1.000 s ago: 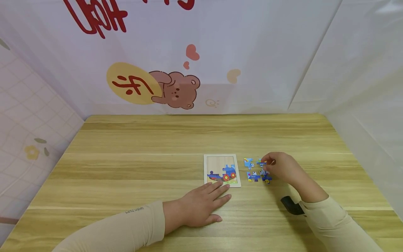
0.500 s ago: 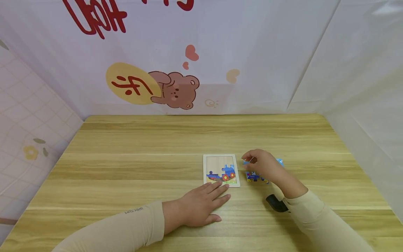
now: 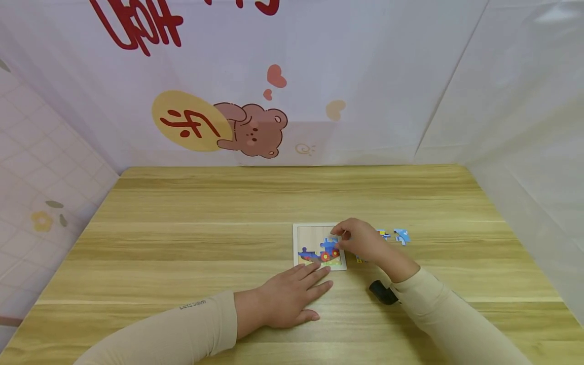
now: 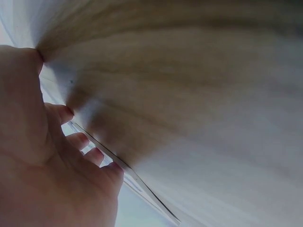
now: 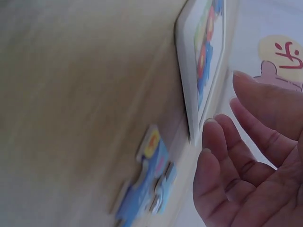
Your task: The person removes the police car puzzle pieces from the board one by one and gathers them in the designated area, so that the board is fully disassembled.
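Observation:
My left hand (image 3: 289, 298) lies on the table with fingers spread, its fingertips at the near edge of a jigsaw tray (image 3: 295, 238). Fitted pieces in the tray make part of a blue train picture (image 3: 328, 248) with red wheels; bare wood shows in its upper part. Close over the tray's right edge, my right hand (image 3: 362, 243) has loosely bent fingers. The right wrist view shows thumb and fingers apart, with nothing seen between them. Loose jigsaw pieces (image 5: 151, 170) lie beneath that hand, partly hidden in the head view.
A light blue puzzle piece (image 3: 402, 236) lies right of the right hand, beside another piece (image 3: 383, 234) partly covered by it. A black wrist device (image 3: 383, 292) sits at the right cuff. A white printed curtain (image 3: 374, 101) stands behind the wooden table (image 3: 182, 203).
My right hand has moved left from the loose pieces to the tray's right edge, uncovering the light blue piece at the right. The left hand stays in place.

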`<state>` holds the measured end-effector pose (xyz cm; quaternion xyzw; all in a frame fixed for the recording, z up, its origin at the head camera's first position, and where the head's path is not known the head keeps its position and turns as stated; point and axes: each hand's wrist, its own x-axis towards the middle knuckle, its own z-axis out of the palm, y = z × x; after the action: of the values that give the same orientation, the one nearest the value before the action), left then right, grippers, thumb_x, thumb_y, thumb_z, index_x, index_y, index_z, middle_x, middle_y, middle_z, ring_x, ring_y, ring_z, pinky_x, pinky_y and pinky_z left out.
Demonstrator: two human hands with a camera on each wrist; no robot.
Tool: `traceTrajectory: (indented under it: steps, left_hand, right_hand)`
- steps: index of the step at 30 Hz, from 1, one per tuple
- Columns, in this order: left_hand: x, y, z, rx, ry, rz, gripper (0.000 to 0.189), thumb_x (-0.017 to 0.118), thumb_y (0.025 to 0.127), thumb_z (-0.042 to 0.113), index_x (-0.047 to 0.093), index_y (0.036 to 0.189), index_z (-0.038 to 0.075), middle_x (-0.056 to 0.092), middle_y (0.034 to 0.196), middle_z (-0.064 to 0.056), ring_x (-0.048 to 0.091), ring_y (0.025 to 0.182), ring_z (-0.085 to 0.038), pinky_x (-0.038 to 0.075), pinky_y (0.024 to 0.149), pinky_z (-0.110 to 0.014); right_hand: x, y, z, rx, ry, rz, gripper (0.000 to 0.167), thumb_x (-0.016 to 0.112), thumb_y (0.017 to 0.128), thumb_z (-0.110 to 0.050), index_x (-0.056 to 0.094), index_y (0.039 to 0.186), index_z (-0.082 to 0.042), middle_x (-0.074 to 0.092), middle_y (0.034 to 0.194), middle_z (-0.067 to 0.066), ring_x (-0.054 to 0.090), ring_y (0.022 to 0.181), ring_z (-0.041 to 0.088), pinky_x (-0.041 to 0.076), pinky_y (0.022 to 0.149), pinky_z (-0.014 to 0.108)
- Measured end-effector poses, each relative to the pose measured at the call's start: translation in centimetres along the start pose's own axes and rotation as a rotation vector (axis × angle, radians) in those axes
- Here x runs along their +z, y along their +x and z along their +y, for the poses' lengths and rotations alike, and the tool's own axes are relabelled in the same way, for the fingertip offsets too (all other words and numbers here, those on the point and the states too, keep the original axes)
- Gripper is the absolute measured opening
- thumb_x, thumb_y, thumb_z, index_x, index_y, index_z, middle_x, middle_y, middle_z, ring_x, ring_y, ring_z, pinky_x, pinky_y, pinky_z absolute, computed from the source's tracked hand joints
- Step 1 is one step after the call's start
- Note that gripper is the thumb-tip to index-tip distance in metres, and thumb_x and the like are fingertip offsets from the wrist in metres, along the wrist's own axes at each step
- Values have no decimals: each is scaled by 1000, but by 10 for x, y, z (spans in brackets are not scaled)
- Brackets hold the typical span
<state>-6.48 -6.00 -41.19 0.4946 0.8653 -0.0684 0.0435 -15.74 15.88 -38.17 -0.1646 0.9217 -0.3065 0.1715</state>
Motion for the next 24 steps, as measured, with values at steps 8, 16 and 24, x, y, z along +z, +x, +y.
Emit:
traceTrajectory:
  steps: [8,16,24]
  left_hand:
    - [2,-1,0,3,27,27,61,33,100,54,36,150,20,27,158,-5,23,145,-25,27,114,-33]
    - [1,-1,0,7,33,35,61,34,100,55,36,150,20,28,157,-5,25,144,-25,29,113,-33]
    - [2,0,0,7,29,34,61,34,100,55,37,150,20,28,157,-5,25,144,-24,30,113,-33]
  right_hand:
    - [6,5,-9,24,-27,-49,21,71,86,-4,70,106,-3,59,93,6,53,78,17,48,69,32]
    - [12,10,-9,12,-85,-60,20,72,84,-4,70,104,-3,61,95,7,56,83,19,51,76,36]
    - [10,12,-10,10,-84,-75,19,73,84,-3,69,102,-4,59,94,7,55,86,21,49,81,39]
